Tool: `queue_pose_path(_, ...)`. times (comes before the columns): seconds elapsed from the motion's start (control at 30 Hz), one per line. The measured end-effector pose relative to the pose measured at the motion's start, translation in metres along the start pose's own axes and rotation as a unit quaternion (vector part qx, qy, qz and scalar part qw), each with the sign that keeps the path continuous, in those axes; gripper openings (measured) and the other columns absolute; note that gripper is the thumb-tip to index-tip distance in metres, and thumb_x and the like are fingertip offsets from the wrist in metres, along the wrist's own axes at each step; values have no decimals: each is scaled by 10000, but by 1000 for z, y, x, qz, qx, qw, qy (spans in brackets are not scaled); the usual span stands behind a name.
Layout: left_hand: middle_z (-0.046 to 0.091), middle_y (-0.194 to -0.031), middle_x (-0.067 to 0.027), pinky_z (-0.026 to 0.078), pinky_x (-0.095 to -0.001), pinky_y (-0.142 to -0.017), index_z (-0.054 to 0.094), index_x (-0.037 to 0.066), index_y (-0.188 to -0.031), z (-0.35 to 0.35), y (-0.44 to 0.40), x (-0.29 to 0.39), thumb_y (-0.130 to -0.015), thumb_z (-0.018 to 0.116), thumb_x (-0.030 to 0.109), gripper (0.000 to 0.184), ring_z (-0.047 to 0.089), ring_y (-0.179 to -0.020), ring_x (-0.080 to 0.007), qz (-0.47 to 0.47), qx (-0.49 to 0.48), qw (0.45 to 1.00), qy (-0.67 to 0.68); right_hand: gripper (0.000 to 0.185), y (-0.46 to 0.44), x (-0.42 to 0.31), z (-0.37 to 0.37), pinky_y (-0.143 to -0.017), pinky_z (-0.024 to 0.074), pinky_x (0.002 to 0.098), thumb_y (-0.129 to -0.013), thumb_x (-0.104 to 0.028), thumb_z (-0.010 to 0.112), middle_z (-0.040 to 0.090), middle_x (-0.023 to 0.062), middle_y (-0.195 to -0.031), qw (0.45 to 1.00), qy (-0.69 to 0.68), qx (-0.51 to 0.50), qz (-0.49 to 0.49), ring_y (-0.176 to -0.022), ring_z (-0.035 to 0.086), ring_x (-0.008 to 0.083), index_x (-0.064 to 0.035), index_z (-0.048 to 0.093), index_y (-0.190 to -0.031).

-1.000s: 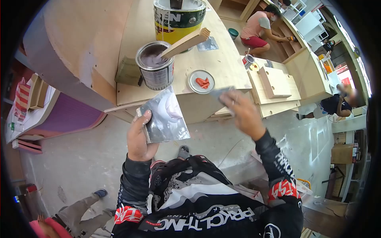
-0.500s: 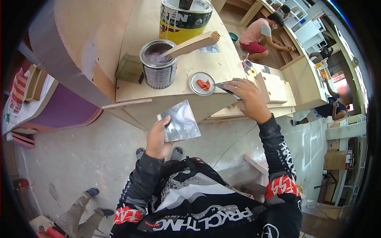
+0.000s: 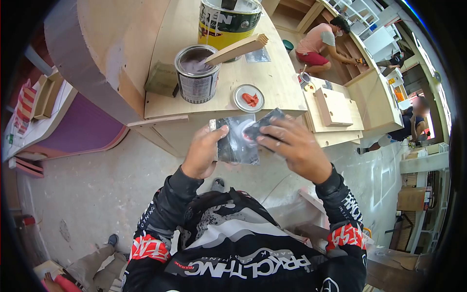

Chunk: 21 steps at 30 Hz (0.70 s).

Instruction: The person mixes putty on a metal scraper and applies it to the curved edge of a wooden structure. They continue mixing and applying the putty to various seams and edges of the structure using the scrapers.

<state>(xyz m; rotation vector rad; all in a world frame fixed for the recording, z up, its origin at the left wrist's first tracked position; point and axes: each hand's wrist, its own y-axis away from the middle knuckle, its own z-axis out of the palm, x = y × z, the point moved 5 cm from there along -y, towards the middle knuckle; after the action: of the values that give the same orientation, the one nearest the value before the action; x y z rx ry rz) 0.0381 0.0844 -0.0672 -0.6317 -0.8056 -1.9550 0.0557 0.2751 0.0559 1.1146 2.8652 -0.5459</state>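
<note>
My left hand [image 3: 200,152] grips a flat metal plate [image 3: 236,152] by its left edge, thumb on top. A pale smear with a spot of red lies on the plate. In my right hand [image 3: 301,148] is a dark flat scraper blade [image 3: 272,118], its edge against the smear; hand and blade are slightly blurred. Just beyond, a round lid [image 3: 238,106] carries red-orange paste [image 3: 250,99]. Left of it stands an open can [image 3: 197,85] of greyish filler, with a wooden stick [image 3: 238,50] leaning out of it.
A large yellow and green can [image 3: 226,29] stands at the back of the wooden counter [image 3: 272,82]. A sanding block [image 3: 161,80] sits left of the small can. Wooden boards [image 3: 335,107] lie to the right. A person in pink [image 3: 314,41] crouches at a cabinet; others are around.
My right hand has moved the scraper from beside the lid down and left onto the plate. My left hand has lifted the plate nearer the counter. Some red now shows on the plate.
</note>
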Motion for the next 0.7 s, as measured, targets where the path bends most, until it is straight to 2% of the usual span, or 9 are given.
queue_pose_path(0.07, 665, -944, -109, 580, -345, -500, 561, -2, -1141, -3, -3, 0, -961, 530, 191, 265, 698, -737, -205, 48, 16, 998, -26, 411, 3, -6, 10, -1065, 408, 480, -767, -26, 631, 628, 54, -1210, 997, 16, -67, -24, -1202, 556, 290, -131, 665, -1163)
queue_pose_path(0.2, 663, -952, -107, 572, -337, -480, 563, -3, -1134, -1, 9, 1, -956, 536, 182, 258, 697, -728, -207, 24, 0, 1000, -6, 416, 5, -14, 3, -1070, 405, 492, -764, -8, 626, 625, 50, -1218, 1000, 3, 10, -7, -1218, 547, 306, -123, 664, -1161)
queue_pose_path(0.3, 665, -985, -110, 594, -372, -574, 557, 0, -1152, -12, 5, -1, -964, 517, 177, 261, 700, -784, -219, 29, 10, 1000, 6, 432, 4, -19, 14, -1067, 405, 500, -756, -8, 641, 620, 60, -1234, 998, 5, -59, -12, -1229, 539, 322, -109, 656, -1175)
queue_pose_path(0.37, 665, -1043, -119, 592, -443, -727, 541, 6, -1184, -9, 11, -8, -973, 493, 176, 275, 696, -878, -246, -77, -15, 981, 178, 461, 4, -21, 11, -1068, 398, 499, -745, -14, 656, 609, 77, -1247, 993, -83, 82, 19, -1248, 522, 323, -97, 643, -1198)
queue_pose_path(0.5, 647, -1132, -139, 547, -463, -879, 521, 15, -1221, -5, 21, 1, -981, 485, 191, 299, 672, -1001, -285, -57, -17, 977, 207, 526, 29, -22, 54, -1067, 404, 440, -723, 70, 598, 601, 127, -1249, 966, -197, 104, 134, -1226, 522, 367, -83, 628, -1225)
queue_pose_path(0.57, 644, -1141, -146, 532, -441, -900, 511, 6, -1241, -7, 29, 20, -993, 472, 206, 321, 662, -1021, -284, 0, 18, 977, 213, 533, 51, -14, 56, -1062, 409, 423, -752, 97, 540, 600, 153, -1245, 981, -164, 32, 103, -1208, 542, 350, -51, 593, -1261)
queue_pose_path(0.63, 640, -1150, -153, 516, -418, -921, 501, -3, -1261, -10, 35, 31, -1005, 458, 221, 343, 653, -1041, -283, 50, 51, 974, 213, 521, 78, -1, 84, -1041, 426, 427, -797, 99, 506, 597, 156, -1243, 867, -415, 49, 272, -1192, 563, 309, -8, 538, -1305)
queue_pose_path(0.67, 639, -1163, -150, 503, -398, -923, 497, -18, -1271, -11, 39, 47, -1020, 436, 247, 371, 644, -1057, -283, 217, 88, 972, -26, 441, 91, 1, 108, -998, 463, 425, -851, 37, 478, 608, 139, -1216, 609, -677, 146, 387, -1133, 603, 274, 11, 523, -1289)
queue_pose_path(0.7, 637, -1175, -147, 489, -379, -925, 493, -32, -1282, -3, 49, 57, -1035, 413, 274, 401, 634, -1073, -283, 366, 113, 886, -261, 441, 83, -7, 106, -998, 463, 425, -851, 37, 478, 608, 139, -1216, 605, -680, 154, 384, -1133, 603, 274, 11, 523, -1289)
